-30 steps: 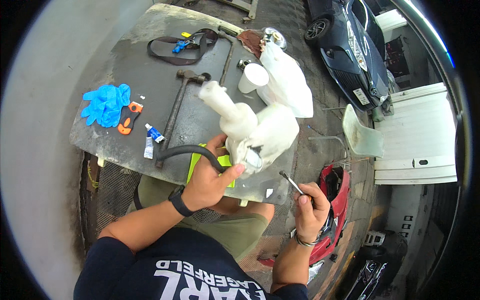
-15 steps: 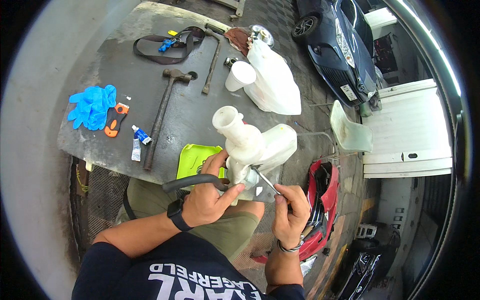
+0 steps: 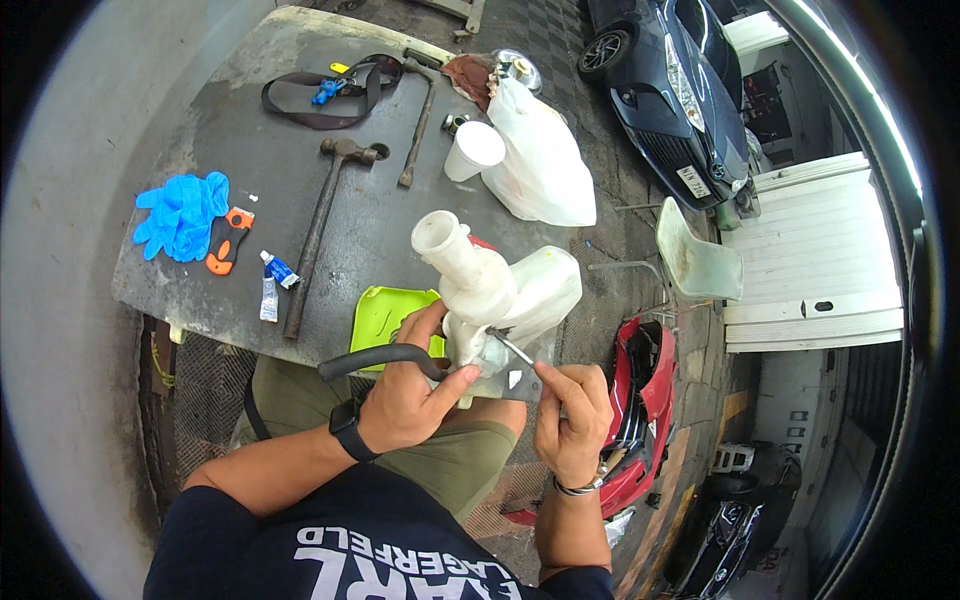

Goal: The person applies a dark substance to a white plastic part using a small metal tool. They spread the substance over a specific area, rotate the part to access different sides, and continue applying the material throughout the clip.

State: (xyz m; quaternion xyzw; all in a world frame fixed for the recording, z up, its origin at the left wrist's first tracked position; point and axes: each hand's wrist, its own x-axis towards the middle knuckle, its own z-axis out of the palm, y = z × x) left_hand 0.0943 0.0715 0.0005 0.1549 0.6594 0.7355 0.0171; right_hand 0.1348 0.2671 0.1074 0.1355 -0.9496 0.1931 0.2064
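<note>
A translucent white plastic reservoir tank (image 3: 545, 290) with a wide filler neck stands tilted over the near edge of the table. My left hand (image 3: 405, 400) is wrapped round its lower part, thumb toward the front. From that part a black rubber hose (image 3: 375, 358) curves out to the left. My right hand (image 3: 575, 415) pinches a thin metal rod-like tool (image 3: 515, 348), whose far end touches a dark spot on the tank's side. Beneath the tank and behind my left hand lies a lime-green tray (image 3: 375, 308), partly hidden.
On the table (image 3: 240, 290) lie a hammer (image 3: 325, 220), a metal bar (image 3: 420, 130), blue gloves (image 3: 180, 215), an orange scraper (image 3: 230, 240), two small tubes (image 3: 278, 270) and a black strap (image 3: 310, 120). A white cup (image 3: 473, 152) stands beside a white plastic bag (image 3: 540, 150). A red bumper (image 3: 650, 410) is at right.
The tank and both hands have shifted slightly left in view, as have the surroundings. Both grips are the same, and the tool's tip stays at the dark spot.
</note>
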